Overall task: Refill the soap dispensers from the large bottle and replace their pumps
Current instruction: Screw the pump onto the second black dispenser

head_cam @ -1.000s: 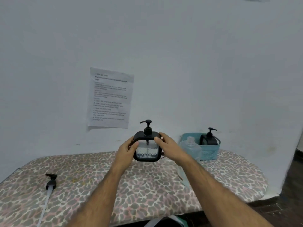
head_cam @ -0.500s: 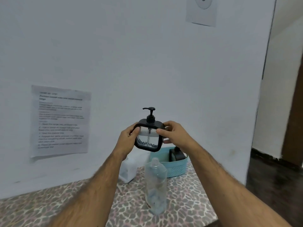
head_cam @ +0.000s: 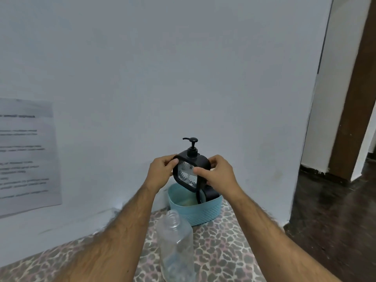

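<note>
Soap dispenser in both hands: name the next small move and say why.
Probably lower the soap dispenser into the free left side of the blue basket. Its pump is already on, the left hand and right hand hold it just above the basket, and another dispenser already sits in the right side.

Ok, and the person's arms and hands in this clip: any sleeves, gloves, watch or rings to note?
Both forearms are bare right to the frame edge, with no sleeves in view. The left hand and right hand wear no gloves. No watch, bracelet or ring is visible on the wrists or fingers that show. The forearms are hairy.
</note>
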`<act>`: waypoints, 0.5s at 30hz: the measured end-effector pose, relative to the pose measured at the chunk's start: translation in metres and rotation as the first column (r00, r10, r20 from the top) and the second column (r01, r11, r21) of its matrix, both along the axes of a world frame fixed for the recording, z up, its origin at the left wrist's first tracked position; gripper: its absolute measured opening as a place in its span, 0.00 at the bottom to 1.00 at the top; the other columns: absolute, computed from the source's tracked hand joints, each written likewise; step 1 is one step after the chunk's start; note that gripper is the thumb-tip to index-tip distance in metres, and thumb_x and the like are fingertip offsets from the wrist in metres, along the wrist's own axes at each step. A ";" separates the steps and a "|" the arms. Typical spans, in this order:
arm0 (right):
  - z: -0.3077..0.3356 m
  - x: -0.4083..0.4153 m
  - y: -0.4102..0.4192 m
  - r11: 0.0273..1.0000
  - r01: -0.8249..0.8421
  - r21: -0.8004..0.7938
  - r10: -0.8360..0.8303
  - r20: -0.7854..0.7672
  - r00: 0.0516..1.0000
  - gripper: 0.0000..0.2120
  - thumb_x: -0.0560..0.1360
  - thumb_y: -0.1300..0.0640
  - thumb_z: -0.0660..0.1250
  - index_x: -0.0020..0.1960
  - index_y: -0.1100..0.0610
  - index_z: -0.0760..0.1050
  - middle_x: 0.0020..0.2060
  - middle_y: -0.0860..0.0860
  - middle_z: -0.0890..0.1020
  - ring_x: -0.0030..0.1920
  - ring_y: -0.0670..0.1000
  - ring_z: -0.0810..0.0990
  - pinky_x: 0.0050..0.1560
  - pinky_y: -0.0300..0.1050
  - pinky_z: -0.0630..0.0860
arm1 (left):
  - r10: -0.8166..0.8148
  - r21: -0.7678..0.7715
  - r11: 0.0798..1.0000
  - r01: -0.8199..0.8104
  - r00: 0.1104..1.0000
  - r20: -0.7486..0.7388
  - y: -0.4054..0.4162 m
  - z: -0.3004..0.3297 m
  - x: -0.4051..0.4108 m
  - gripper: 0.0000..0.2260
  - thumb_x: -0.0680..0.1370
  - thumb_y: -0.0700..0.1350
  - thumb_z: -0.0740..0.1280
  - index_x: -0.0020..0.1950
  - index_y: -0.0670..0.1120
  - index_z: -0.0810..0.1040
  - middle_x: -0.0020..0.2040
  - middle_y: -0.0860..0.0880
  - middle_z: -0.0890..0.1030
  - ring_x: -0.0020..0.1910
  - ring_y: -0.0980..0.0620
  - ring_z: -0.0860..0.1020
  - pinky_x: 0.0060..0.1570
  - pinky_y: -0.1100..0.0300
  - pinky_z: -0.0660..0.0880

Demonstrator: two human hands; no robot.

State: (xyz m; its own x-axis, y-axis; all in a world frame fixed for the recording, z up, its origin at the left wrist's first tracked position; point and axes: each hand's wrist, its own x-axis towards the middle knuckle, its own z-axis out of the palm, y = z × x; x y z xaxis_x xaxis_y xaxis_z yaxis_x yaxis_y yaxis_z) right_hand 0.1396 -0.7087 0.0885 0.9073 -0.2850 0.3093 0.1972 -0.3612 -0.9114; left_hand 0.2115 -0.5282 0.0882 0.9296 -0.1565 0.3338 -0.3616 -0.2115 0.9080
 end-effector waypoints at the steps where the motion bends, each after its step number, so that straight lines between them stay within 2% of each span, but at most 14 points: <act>1: -0.004 0.004 0.000 1.000 0.026 -0.008 -0.026 -0.007 1.000 0.18 0.66 0.50 0.79 0.48 0.52 0.74 0.44 0.45 0.79 0.44 0.45 0.81 0.47 0.53 0.82 | 0.009 0.015 1.000 -0.009 1.000 -0.006 -0.003 -0.004 0.007 0.11 0.81 0.40 0.64 0.60 0.47 0.82 0.53 0.48 0.84 0.54 0.49 0.82 0.49 0.60 0.80; 4: -0.018 0.013 0.002 0.995 0.088 -0.053 -0.090 -0.033 0.995 0.19 0.66 0.49 0.79 0.47 0.53 0.73 0.42 0.44 0.79 0.42 0.44 0.80 0.41 0.44 0.79 | 0.030 0.070 0.997 -0.029 0.999 -0.023 -0.009 -0.017 0.028 0.10 0.81 0.40 0.65 0.59 0.47 0.83 0.52 0.49 0.84 0.54 0.51 0.81 0.49 0.60 0.78; 7: -0.033 0.020 0.009 0.986 0.144 -0.081 -0.149 -0.052 0.987 0.18 0.65 0.48 0.78 0.46 0.53 0.72 0.40 0.45 0.80 0.40 0.44 0.80 0.38 0.41 0.77 | 0.041 0.108 0.993 -0.036 0.998 -0.040 -0.011 -0.032 0.045 0.09 0.80 0.42 0.66 0.57 0.47 0.84 0.51 0.50 0.84 0.53 0.51 0.82 0.54 0.55 0.79; 11: -0.051 0.028 0.018 0.974 0.176 -0.145 -0.187 -0.067 0.980 0.20 0.65 0.46 0.78 0.45 0.53 0.71 0.39 0.45 0.79 0.39 0.43 0.78 0.33 0.36 0.70 | 0.014 0.123 0.992 -0.002 0.995 -0.095 -0.012 -0.053 0.059 0.10 0.81 0.41 0.63 0.49 0.50 0.84 0.48 0.51 0.85 0.52 0.51 0.82 0.55 0.54 0.79; 13: -0.059 0.030 0.022 0.966 0.187 -0.177 -0.201 -0.064 0.977 0.20 0.65 0.46 0.77 0.46 0.53 0.71 0.38 0.44 0.78 0.37 0.41 0.77 0.32 0.34 0.68 | 0.006 0.142 0.990 0.016 0.989 -0.149 -0.013 -0.062 0.067 0.13 0.81 0.42 0.60 0.47 0.44 0.85 0.47 0.46 0.86 0.53 0.47 0.82 0.55 0.52 0.79; 15: -0.066 0.032 0.024 0.961 0.191 -0.200 -0.210 -0.079 0.974 0.20 0.65 0.46 0.77 0.47 0.53 0.71 0.37 0.42 0.78 0.37 0.39 0.76 0.31 0.33 0.65 | 0.007 0.161 0.987 0.028 0.977 -0.214 -0.014 -0.070 0.073 0.16 0.82 0.47 0.60 0.49 0.37 0.82 0.49 0.41 0.84 0.54 0.43 0.82 0.51 0.53 0.81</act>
State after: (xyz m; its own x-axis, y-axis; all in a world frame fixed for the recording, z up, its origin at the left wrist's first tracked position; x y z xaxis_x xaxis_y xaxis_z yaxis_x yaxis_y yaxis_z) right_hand 0.1711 -0.6846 0.0226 0.8663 -0.4090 0.2870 0.0155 -0.5521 -0.8337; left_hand 0.2846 -0.5421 0.0183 0.9744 -0.2026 0.0974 -0.1664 -0.3591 0.9183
